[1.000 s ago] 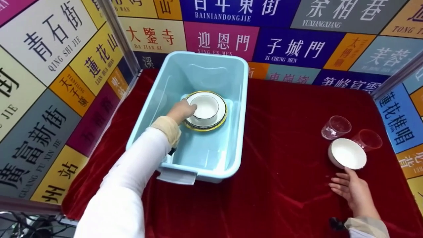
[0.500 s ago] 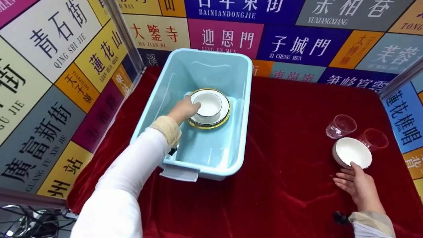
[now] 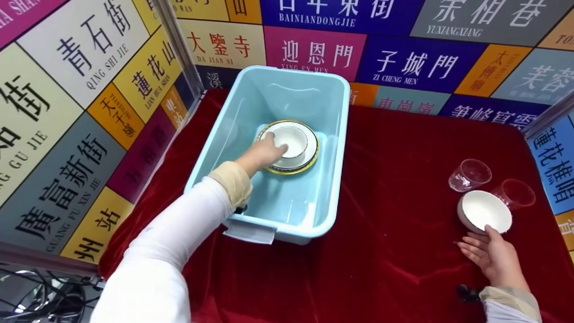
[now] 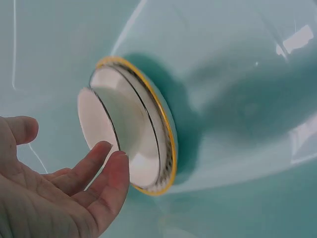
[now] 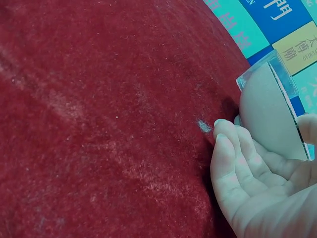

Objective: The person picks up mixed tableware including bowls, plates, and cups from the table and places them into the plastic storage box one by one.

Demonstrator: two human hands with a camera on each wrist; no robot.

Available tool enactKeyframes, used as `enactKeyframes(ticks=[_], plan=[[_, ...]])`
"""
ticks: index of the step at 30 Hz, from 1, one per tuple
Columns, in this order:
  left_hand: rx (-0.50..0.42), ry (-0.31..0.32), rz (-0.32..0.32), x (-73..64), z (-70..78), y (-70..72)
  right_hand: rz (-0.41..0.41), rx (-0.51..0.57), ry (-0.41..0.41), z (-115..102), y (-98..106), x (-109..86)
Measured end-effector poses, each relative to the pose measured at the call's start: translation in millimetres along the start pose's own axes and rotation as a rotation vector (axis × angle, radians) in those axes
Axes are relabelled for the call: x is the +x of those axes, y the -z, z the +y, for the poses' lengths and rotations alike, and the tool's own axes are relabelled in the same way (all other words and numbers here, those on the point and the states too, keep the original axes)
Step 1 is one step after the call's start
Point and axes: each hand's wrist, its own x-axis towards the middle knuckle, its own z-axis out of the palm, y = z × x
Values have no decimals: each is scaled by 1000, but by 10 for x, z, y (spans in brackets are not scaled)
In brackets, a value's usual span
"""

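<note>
My left hand (image 3: 265, 150) is over the near left side of a white bowl (image 3: 293, 140) with a dark rim. That bowl rests on stacked plates (image 3: 309, 154), the lower one yellow-edged, inside a light blue tub (image 3: 343, 148). In the left wrist view, the thumb (image 4: 25, 130) stands apart from the bowl and the loosely bent fingers (image 4: 106, 173) are beside it. On the red cloth at the right, my right hand (image 3: 500, 256) holds a second white bowl (image 3: 484, 211), thumb at its rim and fingers against its outer side (image 5: 267, 109). Some fingertips are hidden.
Two clear plastic cups (image 3: 469, 175) stand just behind the right bowl, the second cup (image 3: 515, 194) farther right. Red cloth (image 3: 403, 179) covers the table. Sign-covered walls (image 3: 314, 47) enclose the back and sides. Cables (image 3: 45, 296) lie at the lower left.
The head view has shifted slightly, so everything appears farther right. My left hand has shifted a little over the bowl in the tub. My right hand stays at its bowl.
</note>
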Motion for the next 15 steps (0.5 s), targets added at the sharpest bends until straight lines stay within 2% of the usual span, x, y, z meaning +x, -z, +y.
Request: enactKeyframes(ticks=[6,15], plan=[[8,-41,-10,-104,135,-78,41,104,-23,-18,11,15],[8,-66,1,-145,174,-67,49,157,-19,-32,-21,24]])
